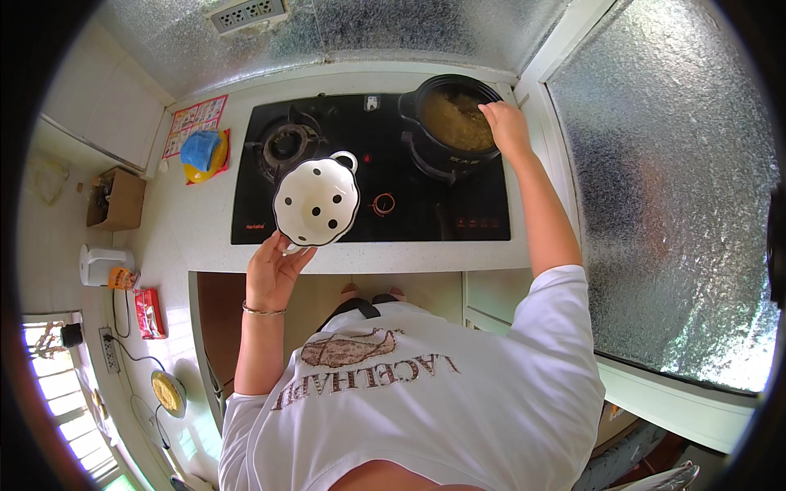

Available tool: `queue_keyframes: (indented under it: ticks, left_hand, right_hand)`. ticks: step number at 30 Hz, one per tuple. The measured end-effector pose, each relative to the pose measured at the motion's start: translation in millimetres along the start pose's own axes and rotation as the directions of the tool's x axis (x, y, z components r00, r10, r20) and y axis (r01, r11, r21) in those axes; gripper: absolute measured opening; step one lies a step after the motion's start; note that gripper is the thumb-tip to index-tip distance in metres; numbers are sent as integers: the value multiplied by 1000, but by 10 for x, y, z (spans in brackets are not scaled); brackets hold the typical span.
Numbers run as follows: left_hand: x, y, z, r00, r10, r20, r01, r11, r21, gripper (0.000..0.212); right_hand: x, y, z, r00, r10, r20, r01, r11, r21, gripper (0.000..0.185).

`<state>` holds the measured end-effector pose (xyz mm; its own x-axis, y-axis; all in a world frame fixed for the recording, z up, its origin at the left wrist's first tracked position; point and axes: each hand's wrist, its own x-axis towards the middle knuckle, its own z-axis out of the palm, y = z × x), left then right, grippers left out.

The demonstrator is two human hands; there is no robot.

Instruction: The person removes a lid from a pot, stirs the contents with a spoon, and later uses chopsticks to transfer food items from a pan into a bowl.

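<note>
My left hand (274, 270) grips the near handle of a white bowl (307, 184) with black dots, a dark scalloped rim and two small loop handles. The bowl is held over the front left of the black gas cooktop (362, 166), and its inside looks bare. On the back right burner stands a black pot (451, 161) of brownish soup (454, 126). Over the right side of the pot, my right hand (506, 126) has its fingertips pinched together. A dark shape lies in the soup near those fingers, but whether they hold a utensil is unclear.
The left burner (285, 142) is beyond the bowl. A blue cloth (199, 149) drapes a yellow object (212, 166) on the left counter. Further along are a cardboard box (120, 199), a red packet (150, 313) and a bowl of yellow food (167, 393). Textured glass (663, 184) borders the right.
</note>
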<state>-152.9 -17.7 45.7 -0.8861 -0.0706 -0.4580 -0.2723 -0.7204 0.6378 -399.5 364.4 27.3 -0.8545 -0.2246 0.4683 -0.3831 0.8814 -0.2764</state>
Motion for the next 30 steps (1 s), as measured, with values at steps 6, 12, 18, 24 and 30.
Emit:
queue_keyframes:
  ticks: [6,12,18,24,30]
  left_hand:
    - [25,-11,7,1000,-4,0,4,1000,-8,20]
    - [42,-13,4,1000,-6,-5,6,1000,-4,20]
    - [53,-20,-4,1000,-8,-4,8,1000,-9,20]
    - [31,-13,2,1000,-7,8,7,1000,-11,20]
    - [-4,-5,2,1000,-5,-22,4,1000,-10,20]
  right_hand:
    - [-16,-40,-283,979,41,198,-65,991,120,34]
    - [16,-212,-807,975,-10,221,2,999,39,35]
    - [83,-249,-769,992,-122,-11,122,992,-14,23]
    - [79,-13,-349,950,-313,24,308,914,-265,15]
    - [-43,93,-394,971,-124,204,186,928,-322,26]
